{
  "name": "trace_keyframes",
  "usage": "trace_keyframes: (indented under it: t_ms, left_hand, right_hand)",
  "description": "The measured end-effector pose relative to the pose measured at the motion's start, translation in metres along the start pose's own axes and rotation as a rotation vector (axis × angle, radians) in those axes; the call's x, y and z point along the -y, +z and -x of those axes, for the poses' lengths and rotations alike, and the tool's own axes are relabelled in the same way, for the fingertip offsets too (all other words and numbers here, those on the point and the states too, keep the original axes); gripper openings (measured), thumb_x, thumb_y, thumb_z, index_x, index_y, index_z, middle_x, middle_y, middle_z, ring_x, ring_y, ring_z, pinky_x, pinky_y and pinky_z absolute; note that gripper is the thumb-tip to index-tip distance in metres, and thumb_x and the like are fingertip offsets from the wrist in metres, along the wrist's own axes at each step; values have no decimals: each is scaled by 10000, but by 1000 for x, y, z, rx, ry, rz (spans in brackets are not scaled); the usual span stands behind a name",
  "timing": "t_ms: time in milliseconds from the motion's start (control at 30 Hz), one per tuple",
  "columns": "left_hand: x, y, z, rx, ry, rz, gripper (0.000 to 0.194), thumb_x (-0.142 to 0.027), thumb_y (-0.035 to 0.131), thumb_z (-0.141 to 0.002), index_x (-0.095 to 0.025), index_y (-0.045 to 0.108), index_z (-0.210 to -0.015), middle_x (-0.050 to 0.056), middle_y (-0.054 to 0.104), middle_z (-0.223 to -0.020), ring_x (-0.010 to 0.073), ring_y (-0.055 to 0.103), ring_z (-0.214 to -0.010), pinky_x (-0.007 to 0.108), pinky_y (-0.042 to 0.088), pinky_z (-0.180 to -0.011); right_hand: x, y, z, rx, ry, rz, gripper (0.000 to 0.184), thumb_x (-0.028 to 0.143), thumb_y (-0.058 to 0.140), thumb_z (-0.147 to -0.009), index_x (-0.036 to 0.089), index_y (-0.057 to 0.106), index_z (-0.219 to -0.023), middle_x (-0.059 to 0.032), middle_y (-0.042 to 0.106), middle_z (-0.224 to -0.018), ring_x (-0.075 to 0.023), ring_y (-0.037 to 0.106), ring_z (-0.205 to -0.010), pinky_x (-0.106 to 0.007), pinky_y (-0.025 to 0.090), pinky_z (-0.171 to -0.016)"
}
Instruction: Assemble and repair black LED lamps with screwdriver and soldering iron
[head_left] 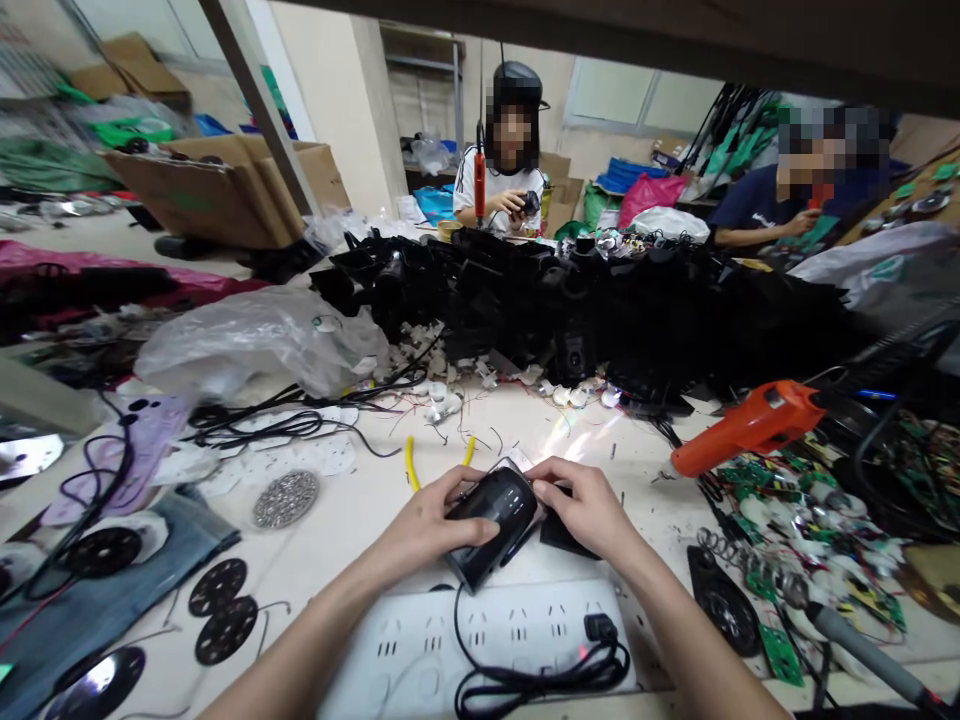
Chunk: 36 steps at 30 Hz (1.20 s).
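Note:
A glossy black plastic housing (pixel 491 520) is held tilted above the white tabletop. My left hand (pixel 442 515) is closed around its left side, thumb lying across the near face. At the far right end, my right hand (pixel 581 505) pinches the housing's edge between thumb and fingers. Part of a flat black piece (pixel 562 525) shows under my right hand. Yellow-handled pliers (pixel 412 463) lie just beyond the housing, their jaws hidden. In front of me is a white power strip (pixel 405 635) with a black cable (pixel 517 690) bundled on it.
An orange electric screwdriver (pixel 750 425) is at the right, beside piled green circuit boards (pixel 810 510). A large heap of black plastic parts (pixel 600 300) spans the back. At left are a round dish of screws (pixel 286 499) and black discs (pixel 225 628). Two people sit across the table.

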<state>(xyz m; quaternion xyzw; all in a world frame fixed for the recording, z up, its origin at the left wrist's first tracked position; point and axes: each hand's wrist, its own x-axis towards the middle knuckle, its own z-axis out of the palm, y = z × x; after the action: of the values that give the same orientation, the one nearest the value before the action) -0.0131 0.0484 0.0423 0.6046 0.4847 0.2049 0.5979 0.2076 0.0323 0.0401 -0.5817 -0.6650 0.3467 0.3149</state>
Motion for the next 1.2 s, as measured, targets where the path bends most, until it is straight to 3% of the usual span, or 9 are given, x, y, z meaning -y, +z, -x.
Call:
trace_keyframes:
  t_ms: [167, 267, 367, 533, 667, 767, 900, 1067, 1200]
  left_hand:
    - [1, -3, -2, 21, 37, -50, 597, -410, 729, -626, -192, 626, -1172, 81, 660, -1213, 296, 587, -1144, 390, 431, -1016]
    - [1, -6, -3, 66, 42, -70, 595, -410, 713, -680, -210, 610, -1232, 62, 676, -1220, 277, 623, -1106, 374, 458, -989]
    - [-1, -8, -4, 54, 49, -168, 666, -441, 700, -712, -235, 545, -1326, 62, 687, -1202, 289, 629, -1102, 399, 470, -976]
    - [-9, -1, 0, -32, 189, -335, 548, -454, 571, -824, -253, 541, -1333, 64, 600, -1330, 297, 550, -1222, 430, 412, -1063]
    - [-11, 11, 8, -40, 266, -435, 451, -401, 425, -930, -265, 536, -1345, 76, 555, -1326, 280, 521, -1236, 431, 389, -1084]
    - [-8, 16, 12, -54, 244, -426, 479, -460, 439, -941, -299, 493, -1388, 72, 529, -1344, 288, 502, -1253, 429, 382, -1089]
    - [-3, 13, 12, -40, 212, -384, 554, -515, 550, -887, -318, 482, -1401, 57, 556, -1330, 296, 519, -1233, 421, 401, -1069]
    - [-3, 8, 6, 35, 243, -274, 500, -443, 634, -845, -320, 562, -1324, 20, 588, -1342, 273, 537, -1221, 389, 390, -1073]
    - [-1, 6, 3, 36, 177, -219, 520, -410, 685, -796, -292, 569, -1289, 24, 608, -1312, 271, 568, -1169, 380, 424, -1020]
  right_hand:
    - [9, -9, 20, -171, -110, 106, 170, 181, 560, -857, 229, 721, -831, -38, 720, -851, -235, 634, -886, -377, 469, -829]
    - [10, -15, 46, -514, -189, 126, 138, 238, 575, -910, 216, 711, -891, -39, 713, -870, -204, 643, -854, -340, 489, -797]
    - [11, -24, 70, -882, -109, 76, 113, 266, 647, -881, 197, 698, -955, -46, 692, -908, -185, 647, -829, -330, 503, -789]
    - [6, -51, 74, -1282, -69, -172, 523, 277, 817, -705, 187, 557, -1149, -70, 607, -1105, -203, 622, -1010, -395, 490, -932]
    - [-11, -78, 46, -1177, -6, -255, 730, 347, 830, -677, 203, 449, -1283, -113, 556, -1254, -245, 552, -1189, -477, 395, -1074]
    - [-16, -85, 23, -1035, 49, -282, 491, 449, 752, -748, 177, 542, -1097, -78, 637, -1018, -245, 634, -1006, -481, 456, -1002]
    - [12, -70, 15, -963, -50, -227, 405, 429, 748, -765, 201, 557, -1038, -13, 619, -867, -199, 662, -769, -430, 535, -858]
    - [50, -42, 29, -509, -170, -472, 509, 374, 726, -823, 248, 506, -1265, 10, 624, -801, -183, 645, -684, -367, 565, -688]
    - [53, -39, 34, -257, -180, -710, 698, 674, 634, -810, 283, 453, -1360, -16, 647, -839, -197, 633, -710, -348, 566, -628]
